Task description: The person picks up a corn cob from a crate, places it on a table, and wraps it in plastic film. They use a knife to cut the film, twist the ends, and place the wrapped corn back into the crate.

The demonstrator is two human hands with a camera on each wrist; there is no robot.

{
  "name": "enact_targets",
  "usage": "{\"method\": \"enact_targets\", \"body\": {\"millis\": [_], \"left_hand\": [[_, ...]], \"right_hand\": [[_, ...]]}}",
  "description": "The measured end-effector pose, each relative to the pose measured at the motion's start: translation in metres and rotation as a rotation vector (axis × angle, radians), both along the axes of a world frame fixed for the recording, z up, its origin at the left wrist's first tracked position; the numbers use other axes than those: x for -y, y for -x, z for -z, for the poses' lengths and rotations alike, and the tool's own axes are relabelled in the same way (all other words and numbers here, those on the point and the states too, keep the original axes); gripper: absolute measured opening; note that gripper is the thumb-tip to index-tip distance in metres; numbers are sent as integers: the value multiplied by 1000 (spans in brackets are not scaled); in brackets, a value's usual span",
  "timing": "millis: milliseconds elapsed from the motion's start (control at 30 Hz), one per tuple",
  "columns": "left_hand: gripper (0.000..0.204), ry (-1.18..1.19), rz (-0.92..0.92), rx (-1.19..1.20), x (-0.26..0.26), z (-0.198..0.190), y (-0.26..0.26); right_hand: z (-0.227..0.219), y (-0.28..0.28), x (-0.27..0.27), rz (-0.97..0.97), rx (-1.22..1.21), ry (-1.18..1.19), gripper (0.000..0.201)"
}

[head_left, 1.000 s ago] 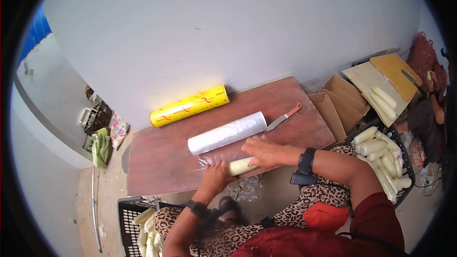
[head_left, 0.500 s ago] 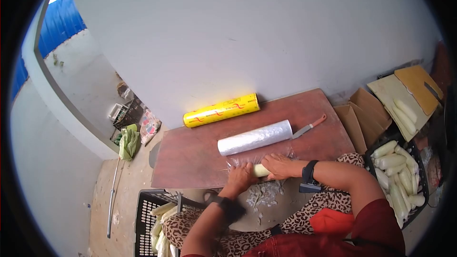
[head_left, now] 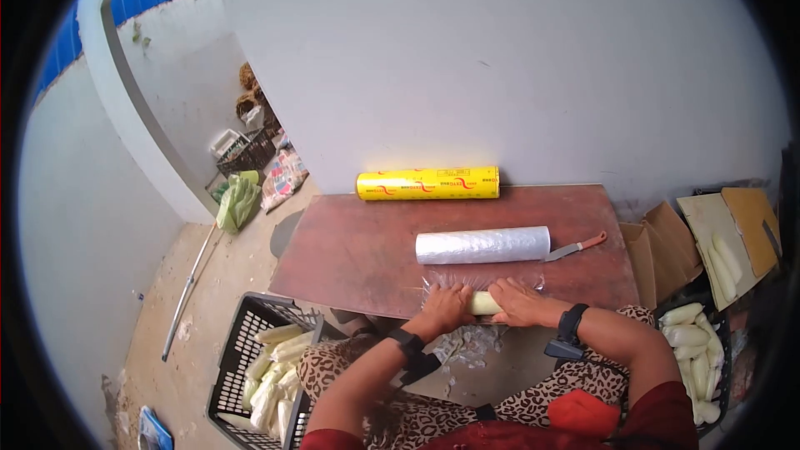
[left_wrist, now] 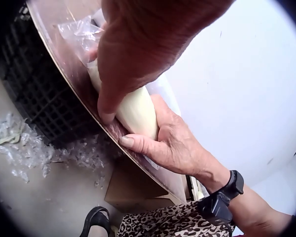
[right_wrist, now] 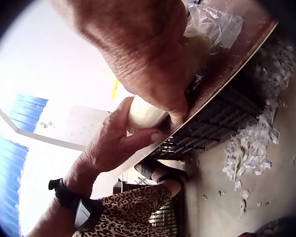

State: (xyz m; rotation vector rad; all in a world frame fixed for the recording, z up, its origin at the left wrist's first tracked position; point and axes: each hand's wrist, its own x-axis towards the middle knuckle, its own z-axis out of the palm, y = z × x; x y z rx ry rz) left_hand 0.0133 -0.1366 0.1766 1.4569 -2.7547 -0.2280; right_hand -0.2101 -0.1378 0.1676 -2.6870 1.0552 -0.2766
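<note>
A brown surface carried everything. Just beyond the hands lay a clear film roll, with a yellow roll box farther off. Left hand and right hand curled around a pale peeled vegetable between them, on film at the surface's near edge.
</note>
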Motion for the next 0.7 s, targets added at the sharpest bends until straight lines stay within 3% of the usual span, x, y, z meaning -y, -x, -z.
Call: {"method": "enact_targets", "body": {"millis": [167,233,367,500,567,667,700], "left_hand": [[55,-39,80,75,9,-2,-11],[53,-103,21,164,10,-16,-15],[30,-116,67,339,19,-21,-44],[20,-167,-85,322,28,-14,-82],[17,-217,-219,348,27,-34,-86],[23,-157,-336,442,39,-37,-91],[23,-169,-365,323,43,-34,-93]], "right_hand": [[-1,0,0,1,13,-2,49],[0,-1,1,25,-14,-19,49],[-7,-4,-2,56,-65,-67,49],[-13,-4,-1,57,-99,-117,50],[-15,-2,-1,50,-99,-126,51],[-16,-2,0,47,-98,-129,52],[-15,-3,0,49,-104,-127,52]]}}
